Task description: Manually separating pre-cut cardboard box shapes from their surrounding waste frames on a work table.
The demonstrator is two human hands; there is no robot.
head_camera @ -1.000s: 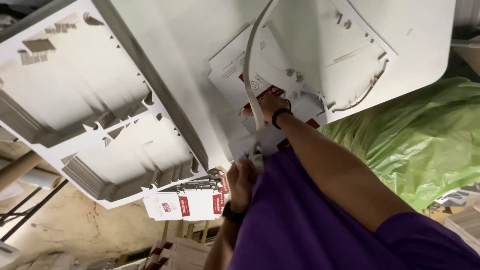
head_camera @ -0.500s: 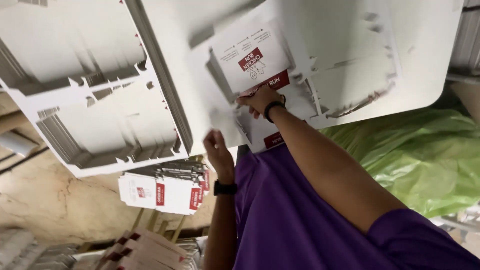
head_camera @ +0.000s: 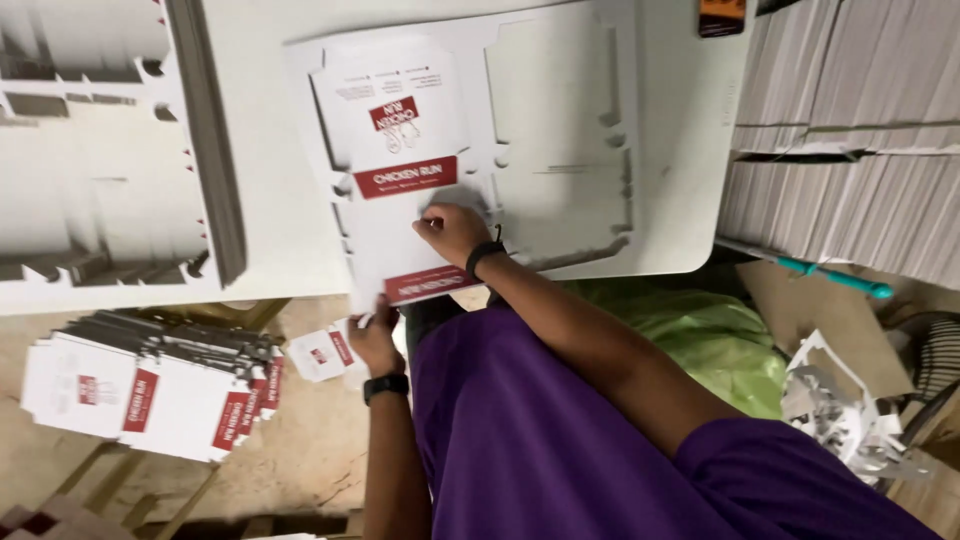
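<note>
A white die-cut carton sheet (head_camera: 560, 130) with red printed bands lies flat on the white table (head_camera: 270, 230). My right hand (head_camera: 452, 230) rests on the sheet's near part with its fingers curled, pinching the card; a black band is on that wrist. My left hand (head_camera: 375, 340), with a black watch, sits below the table edge and grips the sheet's near edge. A small red-and-white card piece (head_camera: 325, 352) shows just left of that hand. My purple shirt hides what is under the table in front of me.
A thick stack of white die-cut sheets (head_camera: 100, 180) lies on the table's left. Punched cartons (head_camera: 150, 390) are piled at lower left. Tall sheet stacks (head_camera: 850, 150) stand on the right, with a teal-handled tool (head_camera: 830, 275), a green plastic bag (head_camera: 700, 340) and white card scraps (head_camera: 840, 410) below.
The view has swung so the sheet lies squarer in front of me. My left hand dropped from open beside the table edge to the sheet's near edge. My right hand stayed on the sheet.
</note>
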